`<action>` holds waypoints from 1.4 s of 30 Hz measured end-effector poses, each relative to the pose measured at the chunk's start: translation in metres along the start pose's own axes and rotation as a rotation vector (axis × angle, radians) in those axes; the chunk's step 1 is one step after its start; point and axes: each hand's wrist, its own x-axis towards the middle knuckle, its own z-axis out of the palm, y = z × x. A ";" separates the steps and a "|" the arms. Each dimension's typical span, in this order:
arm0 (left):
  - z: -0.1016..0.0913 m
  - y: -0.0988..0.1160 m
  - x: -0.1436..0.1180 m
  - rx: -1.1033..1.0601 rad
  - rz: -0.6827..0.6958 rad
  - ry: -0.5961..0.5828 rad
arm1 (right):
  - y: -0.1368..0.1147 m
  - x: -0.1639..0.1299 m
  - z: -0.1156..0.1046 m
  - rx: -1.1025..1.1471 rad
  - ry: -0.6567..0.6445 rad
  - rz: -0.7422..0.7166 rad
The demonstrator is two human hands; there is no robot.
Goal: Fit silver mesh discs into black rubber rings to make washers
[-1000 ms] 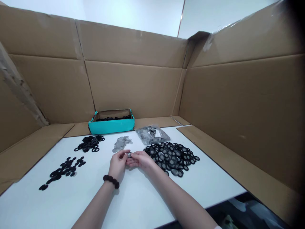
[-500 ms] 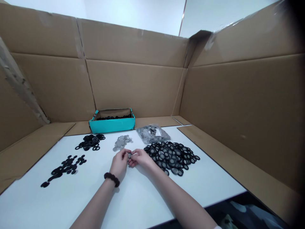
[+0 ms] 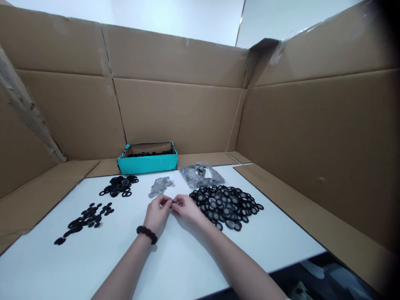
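Observation:
My left hand (image 3: 158, 213), with a dark bead bracelet on its wrist, and my right hand (image 3: 186, 207) meet fingertip to fingertip over the white table (image 3: 175, 258). Between the fingertips they pinch one small round part (image 3: 172, 202), mostly hidden by the fingers. Just right of my right hand lies a big heap of black rings with grey mesh centres (image 3: 226, 205). A small pile of grey discs (image 3: 160, 186) sits just beyond my hands.
Two piles of black rubber rings (image 3: 119, 185) (image 3: 85, 221) lie at the left. A clear bag of grey discs (image 3: 200, 175) and a teal box (image 3: 146, 160) holding black rings stand at the back. Cardboard walls (image 3: 175, 108) enclose the table on three sides.
My fingers have closed further over the small part, so it shows less. Both hands stay in the same spot; the view shifted slightly.

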 end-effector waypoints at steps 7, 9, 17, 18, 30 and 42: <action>0.001 0.000 -0.002 0.086 -0.044 0.003 | -0.010 -0.005 -0.004 -0.128 -0.032 0.026; 0.002 -0.001 0.000 0.086 -0.044 -0.004 | -0.011 -0.003 -0.005 -0.109 -0.008 0.012; 0.005 -0.004 0.003 0.014 -0.094 -0.005 | -0.012 0.001 -0.008 0.126 -0.021 0.123; 0.006 -0.004 0.002 0.013 -0.089 0.008 | -0.011 0.000 -0.007 0.138 -0.027 0.138; 0.006 0.003 -0.004 0.063 -0.016 0.076 | -0.006 0.003 -0.007 0.177 0.011 0.112; 0.010 -0.006 0.000 -0.183 0.018 0.120 | -0.003 0.005 -0.002 0.601 0.010 0.302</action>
